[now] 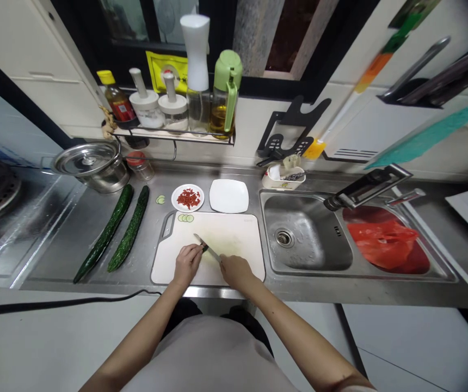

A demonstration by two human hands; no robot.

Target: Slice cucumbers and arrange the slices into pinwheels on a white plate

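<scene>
Over the white cutting board (168,272), my right hand (236,269) grips a knife (213,253), its blade slanting up and to the left. My left hand (188,264) is closed, fingertips pinching a small dark piece (205,247) against the blade; it looks like a bit of cucumber, though too small to be sure. Several pale cucumber slices (185,218) lie at the board's upper left edge. Left of the board rest two whole cucumbers, one longer (105,234) and one shorter (130,228).
Behind the board stand a plate (174,202) of red chopped bits and a white square plate (229,196). Cucumber scraps (160,200) lie nearby. A lidded pot (103,174) and jar (141,167) are back left. The sink (311,239), right, has a red bag (385,242) beside its basin.
</scene>
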